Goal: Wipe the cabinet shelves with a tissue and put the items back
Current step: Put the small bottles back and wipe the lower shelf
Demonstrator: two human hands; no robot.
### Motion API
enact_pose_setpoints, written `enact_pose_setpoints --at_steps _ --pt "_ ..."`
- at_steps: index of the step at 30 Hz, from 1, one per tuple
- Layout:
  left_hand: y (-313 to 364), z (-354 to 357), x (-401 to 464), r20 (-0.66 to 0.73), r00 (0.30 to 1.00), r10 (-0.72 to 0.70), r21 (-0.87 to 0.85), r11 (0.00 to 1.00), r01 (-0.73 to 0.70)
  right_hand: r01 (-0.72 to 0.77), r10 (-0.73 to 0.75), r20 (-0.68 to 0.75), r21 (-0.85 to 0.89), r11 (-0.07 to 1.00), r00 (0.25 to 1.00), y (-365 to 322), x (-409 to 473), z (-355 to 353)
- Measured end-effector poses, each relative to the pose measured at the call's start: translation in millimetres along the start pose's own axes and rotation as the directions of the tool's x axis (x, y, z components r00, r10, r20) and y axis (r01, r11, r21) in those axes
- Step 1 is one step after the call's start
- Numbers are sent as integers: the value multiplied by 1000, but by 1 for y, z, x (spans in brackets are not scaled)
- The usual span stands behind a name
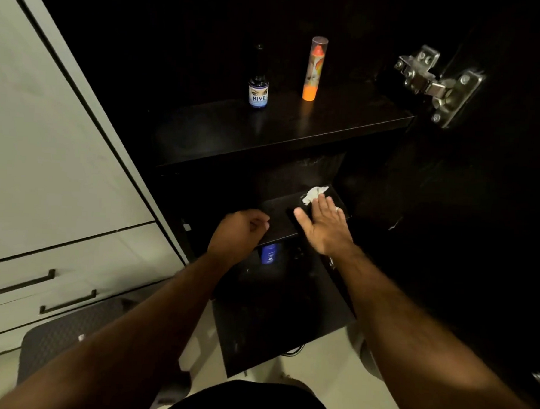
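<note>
Two bottles [258, 88] stood upright on upper shelf [275, 132], long axes vertical; tissue [313, 194] pressed under flat right hand [322, 221] on lower shelf [280, 226]; left hand [239, 231] clenched, contents hidden

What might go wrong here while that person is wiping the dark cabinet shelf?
The tissue sits at the fingertips of the flat right hand, so it may slip out and be left behind. The dark bottle and orange tube stand upright on the upper shelf; a bump rising up might topple them. The interior is very dark, so dirt could be missed.
</note>
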State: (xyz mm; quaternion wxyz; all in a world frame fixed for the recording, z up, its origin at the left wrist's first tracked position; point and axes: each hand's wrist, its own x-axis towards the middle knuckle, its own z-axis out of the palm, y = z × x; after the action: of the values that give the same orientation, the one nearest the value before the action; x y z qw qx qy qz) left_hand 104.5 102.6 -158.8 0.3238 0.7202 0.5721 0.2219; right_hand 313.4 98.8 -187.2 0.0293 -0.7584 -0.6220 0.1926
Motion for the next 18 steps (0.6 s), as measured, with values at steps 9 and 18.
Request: enact_pose_setpoints --at_steps 9,18 --pt "8 8 14 -126 992 -21 -35 999 16 159 -159 22 11 987 987 -27 3 10" --pt "5 15 14 -156 986 -58 0 998 58 2 0 71 -37 999 997 12 21 -14"
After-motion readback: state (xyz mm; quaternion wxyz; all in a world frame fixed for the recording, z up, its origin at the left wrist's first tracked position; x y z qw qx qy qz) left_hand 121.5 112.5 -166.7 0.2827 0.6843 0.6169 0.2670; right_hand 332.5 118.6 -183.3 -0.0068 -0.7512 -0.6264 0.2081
